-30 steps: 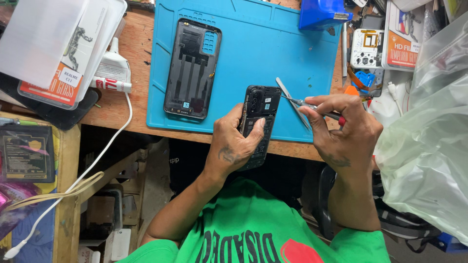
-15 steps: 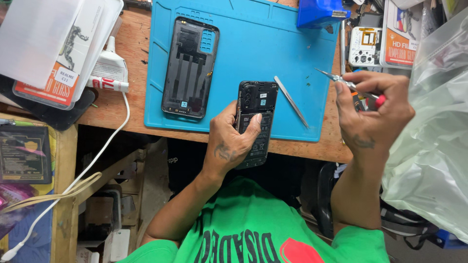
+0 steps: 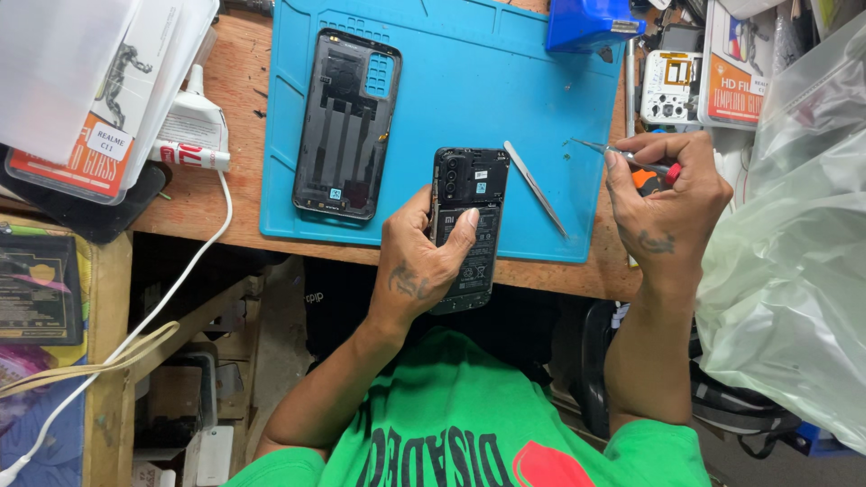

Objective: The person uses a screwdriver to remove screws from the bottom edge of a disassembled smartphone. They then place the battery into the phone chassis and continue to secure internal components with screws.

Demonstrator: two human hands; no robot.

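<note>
My left hand (image 3: pixel 422 263) grips a black phone with its back removed (image 3: pixel 471 203), holding it over the near edge of the blue work mat (image 3: pixel 451 81). The phone's inner parts face up. My right hand (image 3: pixel 669 200) is shut on a small screwdriver with a red-orange handle (image 3: pixel 642 167), its thin tip pointing left over the mat's right edge. Metal tweezers (image 3: pixel 535 188) lie on the mat between the phone and my right hand. The phone's black back cover (image 3: pixel 347 126) lies inside-up on the mat's left part.
A glue tube (image 3: pixel 191 140) and a clear plastic box (image 3: pixel 72 72) sit at the left, with a white cable (image 3: pixel 180 289) hanging off the wooden bench. A blue box (image 3: pixel 586 22), a small white frame part (image 3: pixel 669 86) and flat packages (image 3: pixel 749 77) lie behind; a large plastic bag (image 3: pixel 794 271) is right.
My right hand put the tweezers down on the mat, went right and took up the screwdriver, and now holds it nearer the mat. My left hand kept the phone.
</note>
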